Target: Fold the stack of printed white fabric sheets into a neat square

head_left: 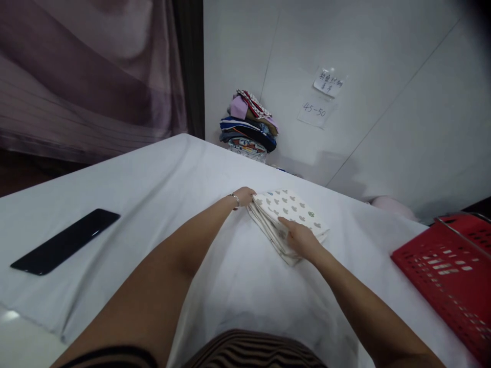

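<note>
A folded white cloth [293,209] with a grey leaf-like print and a small green motif lies in several layers on the white-covered table [222,286]. At its left corner, my left hand [244,197] is closed on the edge, with a bracelet at the wrist. My right hand [301,237] grips the near right side of the cloth, its index finger stretched over the top layer. The other fingers of that hand are partly hidden by the hand itself and the fold.
On the left of the table lies a flat black glossy panel [67,240]. A red perforated basket [433,276] stands at the right. Folded fabrics [249,128] are piled beyond the far edge, against a white wall with paper notes [328,83]. A pinkish curtain [95,76] hangs at the left.
</note>
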### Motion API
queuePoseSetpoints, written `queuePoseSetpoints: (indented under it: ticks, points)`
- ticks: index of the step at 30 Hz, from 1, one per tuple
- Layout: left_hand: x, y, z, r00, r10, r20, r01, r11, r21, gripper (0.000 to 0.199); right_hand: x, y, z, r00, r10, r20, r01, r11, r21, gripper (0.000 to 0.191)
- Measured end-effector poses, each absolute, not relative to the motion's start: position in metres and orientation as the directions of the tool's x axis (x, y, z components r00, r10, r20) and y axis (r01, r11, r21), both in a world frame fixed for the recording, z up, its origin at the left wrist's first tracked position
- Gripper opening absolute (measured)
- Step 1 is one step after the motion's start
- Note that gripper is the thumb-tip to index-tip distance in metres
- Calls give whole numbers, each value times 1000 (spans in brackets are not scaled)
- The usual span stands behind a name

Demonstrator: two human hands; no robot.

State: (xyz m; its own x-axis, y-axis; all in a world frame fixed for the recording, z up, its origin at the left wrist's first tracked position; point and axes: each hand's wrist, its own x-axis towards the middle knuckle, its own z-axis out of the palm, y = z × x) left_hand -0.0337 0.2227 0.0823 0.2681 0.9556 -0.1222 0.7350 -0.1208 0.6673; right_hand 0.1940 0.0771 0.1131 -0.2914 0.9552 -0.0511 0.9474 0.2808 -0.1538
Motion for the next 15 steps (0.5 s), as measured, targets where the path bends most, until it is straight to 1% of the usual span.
queuePoseSetpoints:
  ticks: [2,3,4,6,9,12,15]
  points:
    - [-34,221,81,277,954,-116,729,-130,672,28,194,77,114,-307,951,-46,936,293,-195,61]
    - [-35,220,80,277,954,-113,726,-131,675,28,193,75,113,-315,948,-44,934,301,-194,60]
    - [-35,219,79,272,956,-111,722,-127,680,29,192,73,110,-328,944,-43,932,316,-175,61]
    - [-35,216,77,254,961,-108,714,-111,692,29,188,68,103,-372,928,-31,925,368,-99,62]
    - [-35,211,77,242,965,-103,703,-102,703,29,186,61,90,-467,884,34,884,467,9,62]
    - [-35,209,77,270,957,-108,699,-118,706,30,191,56,85,-571,810,133,820,571,43,51]
    - [-34,209,77,262,951,-162,721,-82,688,33,200,51,85,-660,727,188,747,662,61,36]
